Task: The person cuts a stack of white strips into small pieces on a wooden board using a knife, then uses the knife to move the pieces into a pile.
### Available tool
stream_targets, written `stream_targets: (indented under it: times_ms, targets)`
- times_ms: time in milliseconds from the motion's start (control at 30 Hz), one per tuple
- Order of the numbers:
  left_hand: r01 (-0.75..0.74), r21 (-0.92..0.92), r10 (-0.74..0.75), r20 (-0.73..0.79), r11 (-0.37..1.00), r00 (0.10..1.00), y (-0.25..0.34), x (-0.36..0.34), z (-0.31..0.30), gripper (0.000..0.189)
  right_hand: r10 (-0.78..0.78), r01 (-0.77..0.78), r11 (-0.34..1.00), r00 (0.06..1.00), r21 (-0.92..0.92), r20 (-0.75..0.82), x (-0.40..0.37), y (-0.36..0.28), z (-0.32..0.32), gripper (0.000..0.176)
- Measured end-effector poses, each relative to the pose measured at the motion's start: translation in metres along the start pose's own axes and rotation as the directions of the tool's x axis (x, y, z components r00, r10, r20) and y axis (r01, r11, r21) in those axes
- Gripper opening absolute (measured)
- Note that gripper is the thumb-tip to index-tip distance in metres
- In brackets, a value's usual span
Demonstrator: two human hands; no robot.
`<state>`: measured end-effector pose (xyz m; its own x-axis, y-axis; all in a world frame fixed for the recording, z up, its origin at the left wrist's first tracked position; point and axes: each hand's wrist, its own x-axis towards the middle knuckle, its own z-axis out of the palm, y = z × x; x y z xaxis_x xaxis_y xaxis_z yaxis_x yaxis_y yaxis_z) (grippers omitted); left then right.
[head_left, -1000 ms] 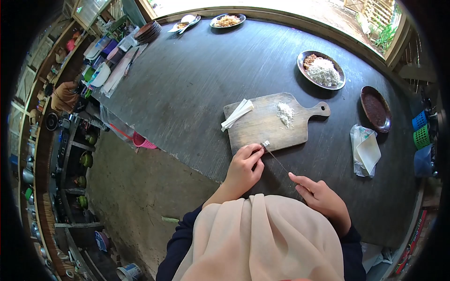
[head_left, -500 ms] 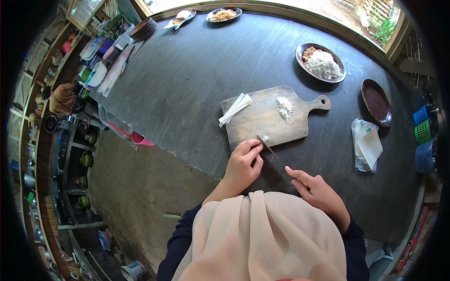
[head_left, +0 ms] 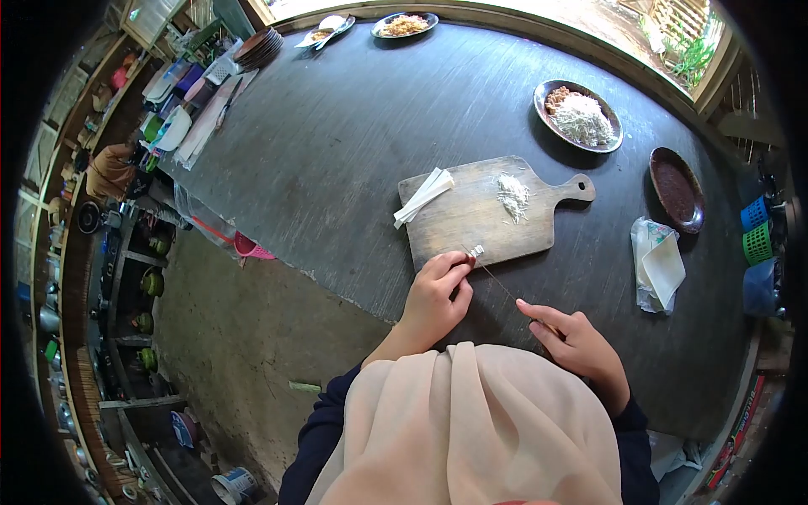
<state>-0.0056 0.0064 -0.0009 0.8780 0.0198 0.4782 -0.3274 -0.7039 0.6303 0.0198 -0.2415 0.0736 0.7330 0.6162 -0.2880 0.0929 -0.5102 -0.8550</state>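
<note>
A wooden cutting board with a handle lies on the dark table. My left hand is closed at its near edge, fingertips on a small bundle of white strips. My right hand grips a knife, whose thin blade points up-left to the bundle. On the board, longer white strips lie at the left and a small heap of fine white shreds at the right.
A plate of white shreds and brown food stands beyond the board. Right of it are an empty oval brown dish and a plastic wrapper with a white slab. Another person is at far left.
The knife's blade has turned and moved slightly right, away from the bundle's end. My right hand has shifted slightly right. My left hand stays nearly in place.
</note>
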Motion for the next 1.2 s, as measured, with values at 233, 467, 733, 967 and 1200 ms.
stream_targets:
  times_ms: [233,467,733,967,1200]
  targets:
    - [0.037,-0.019,-0.037,0.008,0.999,0.999,0.002,0.001,-0.001,0.021,0.001,-0.001,1.000,1.000,0.010,-0.020,0.000,0.000,0.001,0.036]
    - [0.038,-0.024,-0.038,0.003,0.999,0.999,0.002,0.001,-0.001,0.021,0.002,-0.001,1.000,1.000,-0.022,0.017,0.000,0.002,-0.002,0.037]
    - [0.041,-0.036,-0.041,0.011,0.998,0.999,0.001,0.001,-0.001,0.020,0.000,0.002,0.999,0.999,-0.046,0.050,-0.001,0.002,-0.009,0.037]
    - [0.039,-0.025,-0.039,0.012,0.999,0.999,0.002,0.003,-0.002,0.020,0.001,0.001,0.998,0.999,-0.059,0.047,-0.001,-0.002,-0.006,0.037]
    - [0.049,-0.028,-0.048,0.029,0.998,0.998,0.004,0.004,-0.002,0.019,0.007,-0.007,0.999,1.000,-0.032,0.025,0.009,0.000,0.003,0.036]
